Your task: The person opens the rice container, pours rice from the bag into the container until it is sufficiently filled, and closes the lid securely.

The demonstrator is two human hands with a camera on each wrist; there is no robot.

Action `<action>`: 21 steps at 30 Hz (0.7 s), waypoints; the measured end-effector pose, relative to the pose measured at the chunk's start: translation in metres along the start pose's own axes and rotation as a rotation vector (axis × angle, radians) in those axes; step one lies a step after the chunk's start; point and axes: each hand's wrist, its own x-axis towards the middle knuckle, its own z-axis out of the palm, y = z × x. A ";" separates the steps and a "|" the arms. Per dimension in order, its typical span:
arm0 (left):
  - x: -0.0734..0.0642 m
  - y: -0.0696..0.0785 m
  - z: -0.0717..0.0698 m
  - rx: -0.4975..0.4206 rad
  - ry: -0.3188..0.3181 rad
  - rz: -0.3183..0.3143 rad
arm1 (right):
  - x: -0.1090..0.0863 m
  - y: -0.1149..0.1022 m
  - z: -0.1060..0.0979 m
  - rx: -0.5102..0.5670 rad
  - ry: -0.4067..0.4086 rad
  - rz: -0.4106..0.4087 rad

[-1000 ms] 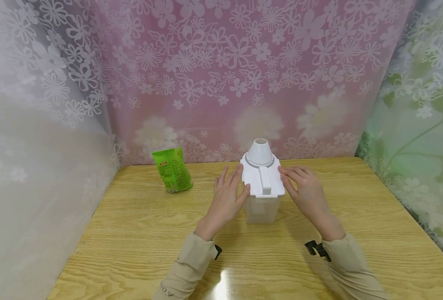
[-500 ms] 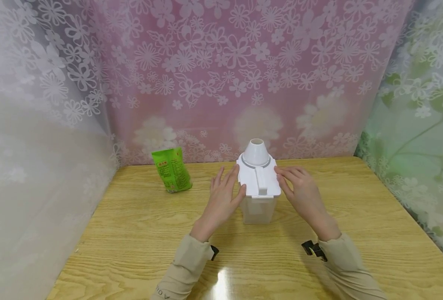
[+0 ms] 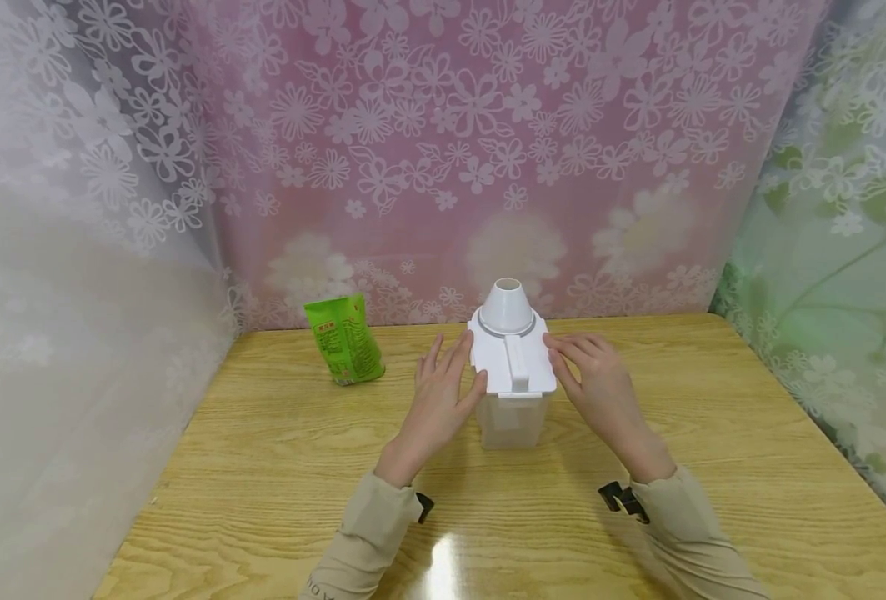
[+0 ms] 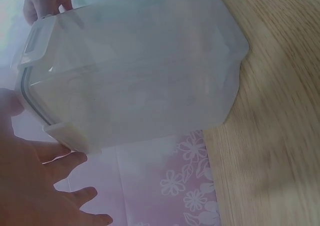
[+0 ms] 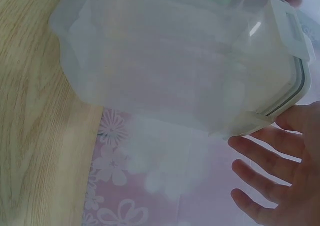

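A clear plastic storage container [image 3: 513, 423] stands upright on the table. Its white lid [image 3: 493, 360] carries a cone-shaped spout and a raised handle bar. My left hand [image 3: 433, 400] lies along the lid's left side, fingers spread and touching its edge; in the left wrist view a fingertip meets the side clip [image 4: 67, 137]. On the opposite side, my right hand [image 3: 600, 387] touches the lid's right edge with thumb and fingertips. The right wrist view shows those fingers extended by another clip [image 5: 252, 122]. The container walls look see-through, with no contents visible.
A green printed bag [image 3: 347, 342] stands at the back left of the wooden table [image 3: 277, 483]. Floral curtains [image 3: 480, 167] close off the back and both sides. Each wrist wears a black strap.
The container has slid slightly left across the table, and both hands have moved left along with it. The green bag has stayed in place.
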 end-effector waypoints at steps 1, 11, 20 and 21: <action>0.000 0.000 0.000 0.001 0.005 0.003 | 0.000 0.000 0.000 0.002 0.003 -0.002; -0.004 -0.003 -0.004 -0.002 0.023 -0.001 | 0.002 -0.004 0.004 0.001 -0.007 0.003; -0.007 -0.006 -0.008 -0.012 0.018 0.002 | 0.002 -0.007 0.006 -0.005 -0.004 -0.003; -0.007 -0.007 -0.008 -0.010 0.020 0.006 | 0.002 -0.008 0.007 -0.007 -0.004 -0.002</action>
